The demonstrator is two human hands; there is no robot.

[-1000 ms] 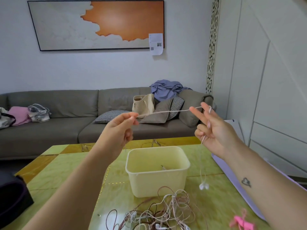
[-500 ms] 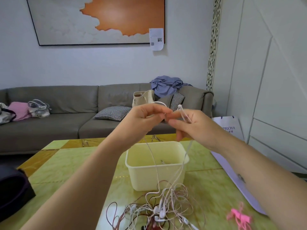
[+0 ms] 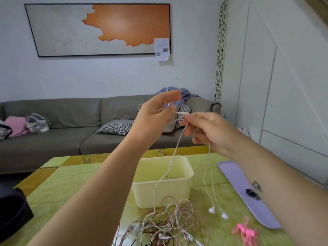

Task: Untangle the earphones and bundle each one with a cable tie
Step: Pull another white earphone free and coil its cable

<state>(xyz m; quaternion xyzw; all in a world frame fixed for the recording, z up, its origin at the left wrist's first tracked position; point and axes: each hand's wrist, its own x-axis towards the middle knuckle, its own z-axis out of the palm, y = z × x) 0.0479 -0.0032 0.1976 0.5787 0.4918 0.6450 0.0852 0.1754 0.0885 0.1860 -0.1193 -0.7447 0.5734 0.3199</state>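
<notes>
Both hands are raised above the table. My left hand (image 3: 156,112) pinches a thin pale pink earphone cable (image 3: 173,157), a short loop of which rises above its fingers. Just right of it, my right hand (image 3: 207,128) pinches the same cable. From the hands one strand drops to the tangled heap of earphones (image 3: 168,226) on the green table (image 3: 71,183). Another strand hangs from my right hand and ends in two white earbuds (image 3: 217,212) close above the table. Pink cable ties (image 3: 245,231) lie at the front right.
A cream plastic tub (image 3: 177,187) stands behind the heap. A lilac tray (image 3: 236,176) with a small black object (image 3: 252,193) lies on the right. A black object (image 3: 12,213) sits at the table's left edge. A grey sofa (image 3: 62,125) with bags and cushions runs behind.
My hands, first spread wide with the cable stretched between them, have come together. The left hand is now raised a little, and the two earbuds hang free on the right.
</notes>
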